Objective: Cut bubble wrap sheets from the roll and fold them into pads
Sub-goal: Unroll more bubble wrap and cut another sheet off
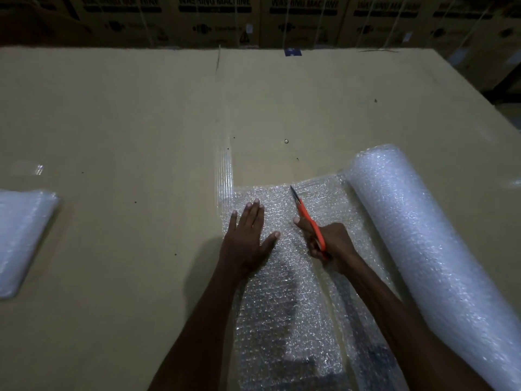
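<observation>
the bubble wrap sheet (282, 292) lay unrolled flat on the cardboard-covered table (112, 122), running from the near edge of the view up to just past the hands. a cut line ran lengthwise through it, from the near edge up toward the scissors (308, 218), so the strip on the left was mostly parted from the part still joined to the roll (423, 244). the roll lay on the table just to the right of the sheet, tilted so that its far end pointed up and left.

the left hand (248, 232) pressed flat on the left strip, fingers straight and thumb spread out to the right. the right hand (327, 244) gripped the orange handles of the scissors, fingers curled round them, with the dark blades pointing away and slightly left, the tip close to the far edge of the sheet. the two hands were apart, one on either side of the cut.

at the left edge of the view a folded bubble wrap pad (22, 238) lay on the table, well apart from the sheet. a strip of clear tape (224, 173) shone on the cardboard just beyond the sheet's far left corner. cartons (214, 21) printed "washing machine" stood behind the table.
</observation>
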